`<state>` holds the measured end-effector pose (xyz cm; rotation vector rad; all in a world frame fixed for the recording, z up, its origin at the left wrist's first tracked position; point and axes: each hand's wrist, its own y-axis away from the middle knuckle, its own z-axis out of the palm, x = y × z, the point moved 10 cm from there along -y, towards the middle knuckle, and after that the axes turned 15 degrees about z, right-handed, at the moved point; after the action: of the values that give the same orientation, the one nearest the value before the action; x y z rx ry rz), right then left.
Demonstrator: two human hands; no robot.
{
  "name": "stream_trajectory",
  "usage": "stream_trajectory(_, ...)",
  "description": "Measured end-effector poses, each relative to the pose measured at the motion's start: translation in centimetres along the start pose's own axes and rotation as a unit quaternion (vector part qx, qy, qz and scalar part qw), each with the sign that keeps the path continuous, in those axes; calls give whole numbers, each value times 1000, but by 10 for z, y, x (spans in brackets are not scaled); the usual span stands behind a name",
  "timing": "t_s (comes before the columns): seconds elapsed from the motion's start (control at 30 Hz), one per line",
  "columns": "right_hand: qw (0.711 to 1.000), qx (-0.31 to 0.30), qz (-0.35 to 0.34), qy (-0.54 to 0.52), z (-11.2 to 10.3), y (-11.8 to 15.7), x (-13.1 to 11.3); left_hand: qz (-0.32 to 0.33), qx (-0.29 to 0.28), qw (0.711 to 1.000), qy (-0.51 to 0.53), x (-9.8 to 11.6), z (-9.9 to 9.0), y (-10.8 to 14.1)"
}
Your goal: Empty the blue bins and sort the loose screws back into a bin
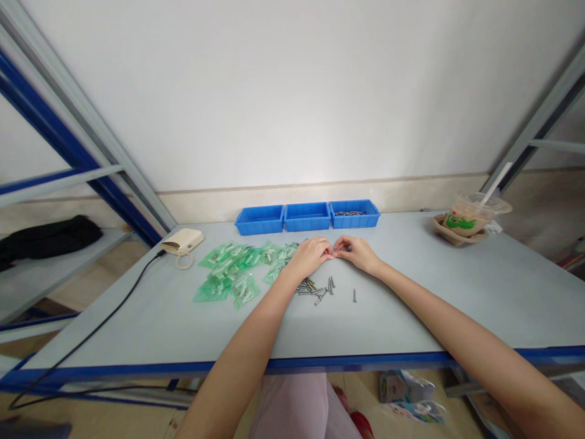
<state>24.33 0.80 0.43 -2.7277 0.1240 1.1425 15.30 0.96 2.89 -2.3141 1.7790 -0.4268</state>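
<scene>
My left hand (313, 253) and my right hand (359, 252) meet fingertip to fingertip above the table, just in front of the blue bins. Both have their fingers pinched together; whatever lies between them is too small to make out. Loose screws (315, 289) lie in a pile under and beside my left wrist. One single screw (354, 296) stands apart to the right, below my right hand. To the left, several green plastic bags (228, 268) with small pale pieces inside are spread out, some partly hidden by my left hand and forearm.
Along the wall stand three blue bins (259, 230); the right bin (355, 223) holds metal pieces. A white device (185, 239) with a black cable (114, 311) lies at left. At right, a drink cup (466, 219) with a straw sits in a cardboard holder (452, 235). Blue-edged table (411, 329).
</scene>
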Motion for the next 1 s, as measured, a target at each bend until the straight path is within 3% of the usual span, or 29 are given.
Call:
stream_trajectory(0.3, 977, 41, -44, 203, -11, 11, -21, -4, 1, 1000, -3, -3, 2, 2)
stream_trajectory(0.53, 985, 42, -16, 166, -17, 8, -17, 12, 7, 999, -37, 0, -2, -1)
stream_trajectory(0.8, 980, 73, -75, 169, -23, 15, -33, -12, 42, 999, -22, -4, -8, 1)
stream_trajectory(1.0, 987, 46, -71, 136, -20, 14, -31, -23, 48, 999, 3, -6, -9, 4)
